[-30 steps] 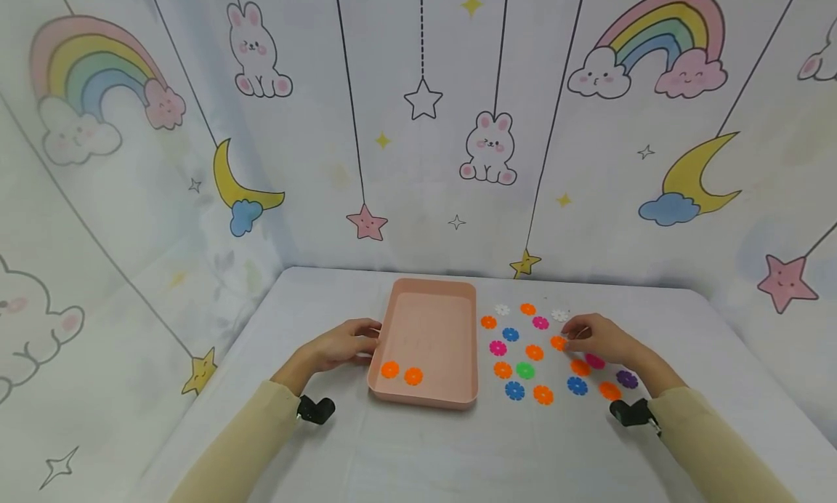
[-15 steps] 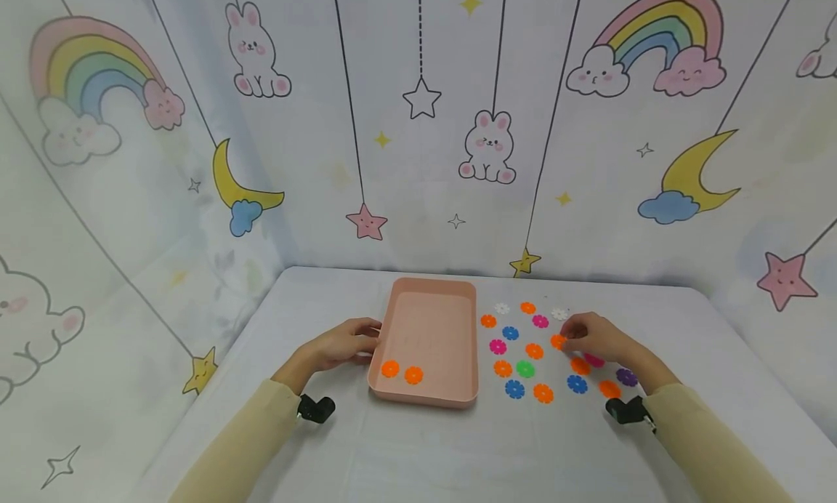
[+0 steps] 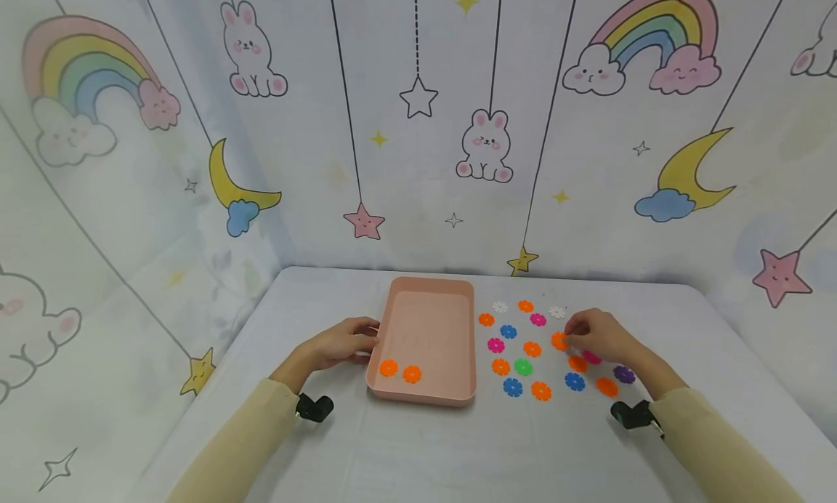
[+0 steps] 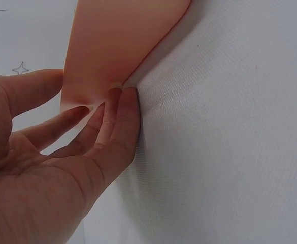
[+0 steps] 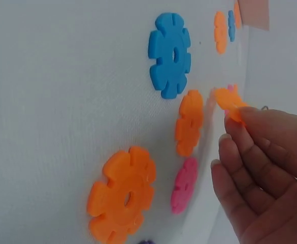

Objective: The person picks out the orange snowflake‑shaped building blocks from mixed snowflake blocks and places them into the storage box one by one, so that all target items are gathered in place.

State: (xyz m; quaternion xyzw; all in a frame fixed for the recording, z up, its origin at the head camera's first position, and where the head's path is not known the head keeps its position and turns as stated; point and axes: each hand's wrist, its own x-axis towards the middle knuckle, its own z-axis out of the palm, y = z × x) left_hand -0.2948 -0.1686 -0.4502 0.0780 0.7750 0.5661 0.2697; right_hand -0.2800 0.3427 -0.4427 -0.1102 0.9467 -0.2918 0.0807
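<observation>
The right hand (image 3: pixel 598 334) pinches an orange flower-shaped disc (image 3: pixel 559 341).

- An orange flower-shaped piece (image 5: pixel 229 100) is tilted, pinched in the right hand (image 5: pixel 270 173).
- The shallow pink tray (image 3: pixel 428 325) lies open side up, two orange pieces (image 3: pixel 389 368) at its near end.

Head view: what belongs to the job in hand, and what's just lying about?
Job, apparently:
Peach rectangular plastic tray, touched by left hand
Orange flower-shaped plastic discs: two in tray, one pinched by right hand

Lying about, probably:
Blue, green, white, pink, purple flower-shaped discs
</observation>
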